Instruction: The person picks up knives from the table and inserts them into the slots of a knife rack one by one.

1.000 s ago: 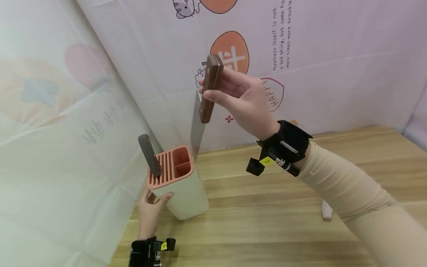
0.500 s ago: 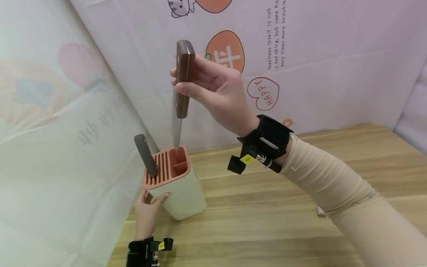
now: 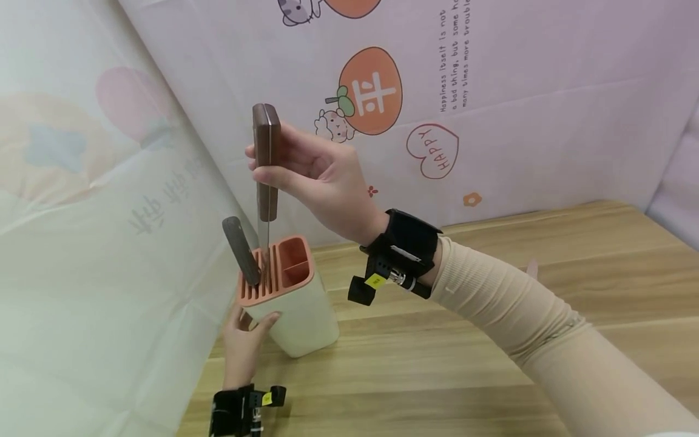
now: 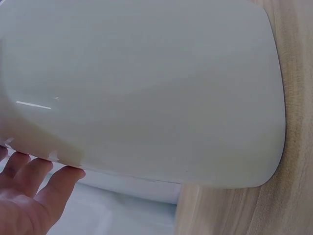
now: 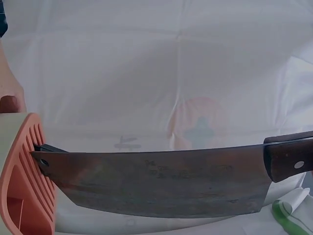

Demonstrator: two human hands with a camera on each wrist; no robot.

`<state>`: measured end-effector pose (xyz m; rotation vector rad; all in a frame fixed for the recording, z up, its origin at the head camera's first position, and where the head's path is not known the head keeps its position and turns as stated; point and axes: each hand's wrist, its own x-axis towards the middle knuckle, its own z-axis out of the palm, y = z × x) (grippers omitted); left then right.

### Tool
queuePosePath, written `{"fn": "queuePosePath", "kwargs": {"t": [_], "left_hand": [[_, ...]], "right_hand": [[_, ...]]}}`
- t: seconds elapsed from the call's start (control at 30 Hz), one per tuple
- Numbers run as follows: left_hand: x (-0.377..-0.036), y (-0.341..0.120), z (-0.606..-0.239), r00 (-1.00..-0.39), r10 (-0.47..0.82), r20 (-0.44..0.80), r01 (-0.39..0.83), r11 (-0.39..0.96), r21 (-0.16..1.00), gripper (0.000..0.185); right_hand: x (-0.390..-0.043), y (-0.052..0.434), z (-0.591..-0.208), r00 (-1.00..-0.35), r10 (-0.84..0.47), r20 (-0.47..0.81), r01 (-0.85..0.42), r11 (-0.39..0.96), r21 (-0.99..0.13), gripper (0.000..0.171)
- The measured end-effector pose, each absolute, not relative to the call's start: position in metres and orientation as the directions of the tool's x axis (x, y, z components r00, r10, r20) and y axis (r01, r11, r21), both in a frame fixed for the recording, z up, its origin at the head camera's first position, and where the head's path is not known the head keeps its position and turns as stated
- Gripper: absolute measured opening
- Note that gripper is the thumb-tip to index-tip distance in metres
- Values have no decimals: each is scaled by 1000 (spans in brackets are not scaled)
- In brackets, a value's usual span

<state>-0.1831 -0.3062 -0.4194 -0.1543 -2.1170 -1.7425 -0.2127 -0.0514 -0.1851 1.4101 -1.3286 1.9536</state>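
A cleaver with a dark brown wooden handle points blade-down, its handle gripped by my right hand between thumb and fingers. The blade's end is at the slots of a knife block, cream-coloured with an orange slotted top; I cannot tell if it has entered a slot. Beside the blade, a second knife stands in a slot, only its dark handle showing. My left hand holds the block at its near left corner, thumb on the front face. In the left wrist view its fingertips touch the block's side.
The block stands on a wooden table, near the cloth wall on the left. A printed cloth hangs behind. A pale pink item shows partly behind my right forearm. Two open compartments lie right of the slots.
My right hand has carried the cleaver left, then down, from beside the block past the open compartments to the slots. The left hand keeps its hold on the block.
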Motion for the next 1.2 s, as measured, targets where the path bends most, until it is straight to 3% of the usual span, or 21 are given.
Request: {"fn": "queuePosePath", "kwargs": {"t": [0.37,0.77,1.0,1.2], "left_hand": [[-183,-305,-417,-921,-161,355,322,198,926,81],[-180,-303,-418,-922,-173,348,313,199,929,79],[-181,-305,-418,-923,-177,342,304,206,930,78],[-182,-306,-417,-935,-174,308,269,218,938,76]], "right_hand": [[-217,-54,-189,-410,-249,877,-752,-453,-480,46],[-231,-91,-175,-546,-408,732,-647,-349,-678,57],[-244,-109,-214,-580,-475,662,-634,-248,-733,57],[-249,-119,-251,-619,-498,607,-561,-261,-786,55]]}}
